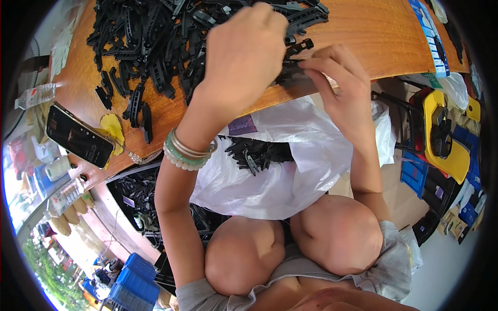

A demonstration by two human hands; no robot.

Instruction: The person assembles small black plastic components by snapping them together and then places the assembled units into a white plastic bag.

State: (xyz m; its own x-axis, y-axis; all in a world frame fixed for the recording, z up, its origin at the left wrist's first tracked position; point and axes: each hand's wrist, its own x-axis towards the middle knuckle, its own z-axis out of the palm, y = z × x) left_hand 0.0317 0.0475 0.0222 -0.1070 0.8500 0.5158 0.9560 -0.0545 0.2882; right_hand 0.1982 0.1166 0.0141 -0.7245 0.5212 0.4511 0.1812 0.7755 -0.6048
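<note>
My left hand (244, 52) is raised over the wooden table's (373, 36) edge, fingers closed on a small black plastic part (296, 49). My right hand (337, 83) pinches the same part from the other side, a ring on one finger. Beaded and metal bracelets circle my left wrist. A large heap of black plastic clips (155, 41) covers the table behind my hands. Below the table edge, on my lap, a white plastic bag (306, 160) lies open with several black clips (254, 153) inside.
A black phone (79, 136) lies on the table's left end beside a yellow scrap (113, 128). A water bottle (36, 95) stands further left. A yellow and red chair (446, 135) is at the right. Blue crates (132, 282) sit on the floor.
</note>
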